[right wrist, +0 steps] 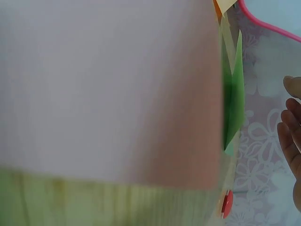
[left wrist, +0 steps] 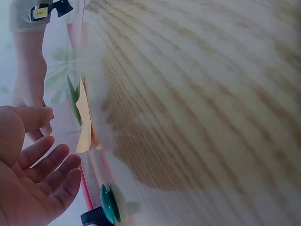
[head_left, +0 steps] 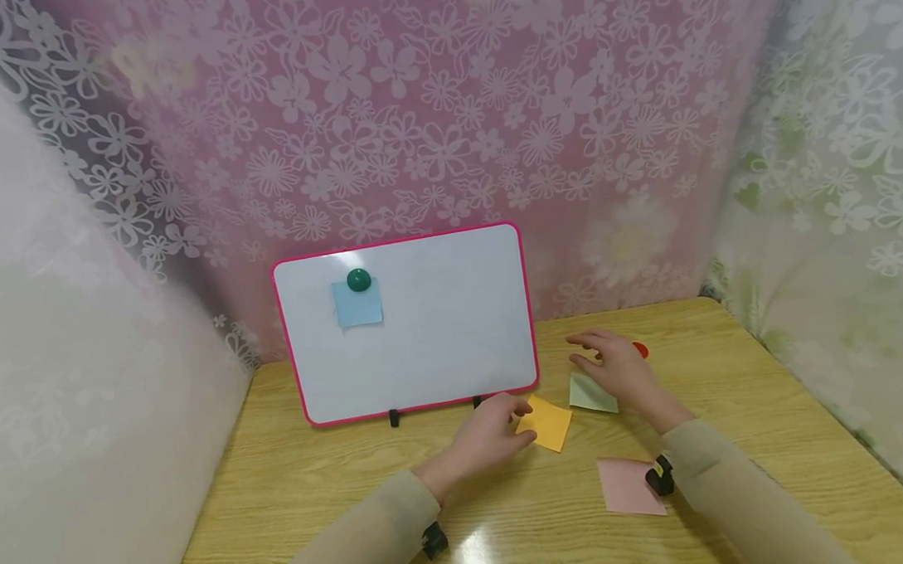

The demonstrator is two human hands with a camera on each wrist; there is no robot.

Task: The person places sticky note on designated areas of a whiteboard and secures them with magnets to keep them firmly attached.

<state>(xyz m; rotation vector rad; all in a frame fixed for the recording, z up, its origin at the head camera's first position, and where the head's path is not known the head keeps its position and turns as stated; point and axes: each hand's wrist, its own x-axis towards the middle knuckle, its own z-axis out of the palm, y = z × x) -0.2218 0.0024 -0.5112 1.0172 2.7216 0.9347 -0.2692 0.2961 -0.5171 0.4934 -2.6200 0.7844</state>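
My left hand (head_left: 483, 438) hovers beside a yellow-orange sticky note (head_left: 550, 425) on the table, its fingers loosely bent and holding nothing. In the left wrist view that note (left wrist: 83, 120) stands apart from the fingers (left wrist: 51, 165). Above a pale green sticky note (head_left: 593, 394) is my right hand (head_left: 622, 371), also holding nothing, with relaxed fingers (right wrist: 292, 125). A red magnet (head_left: 640, 350) shows partly behind it. Under the right wrist lies a pink sticky note (head_left: 626, 485), large in the right wrist view. On the whiteboard (head_left: 438, 324), a green magnet (head_left: 358, 279) sits over a light blue sticky note (head_left: 358, 304).
The pink-framed whiteboard leans back on black feet (head_left: 394, 418) at the table's rear. Another green magnet (left wrist: 110, 203) appears by a black foot in the left wrist view. Flowered curtains (head_left: 445, 108) enclose the wooden table (head_left: 317, 494) at the back and sides.
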